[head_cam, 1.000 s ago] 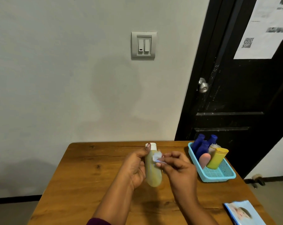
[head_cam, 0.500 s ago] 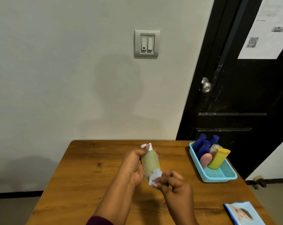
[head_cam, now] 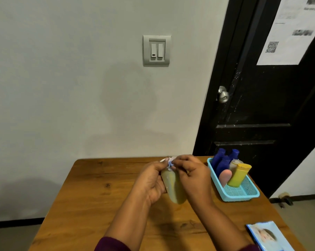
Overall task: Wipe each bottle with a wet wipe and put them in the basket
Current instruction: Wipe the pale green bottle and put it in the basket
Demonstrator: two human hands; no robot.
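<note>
At lower centre of the frame, above the wooden table (head_cam: 91, 196), the left hand (head_cam: 149, 183) is clenched around the yellowish bottle (head_cam: 173, 187). The right hand (head_cam: 193, 178) pinches the small wet wipe (head_cam: 169, 163) at its cap. The bottle looks light, smooth plastic, probably slippery when wet; hold the middle body. The basket (head_cam: 243, 194) is just right.

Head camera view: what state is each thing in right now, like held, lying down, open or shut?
Yellow-green bottle: held above the table, gripped by the left hand.
Wet wipe: pinched by the right hand against the bottle's top.
Basket: on the table, holding several bottles leaning together.
Wipes pack: lying flat at the table's near right corner.
Door: shut.
</note>
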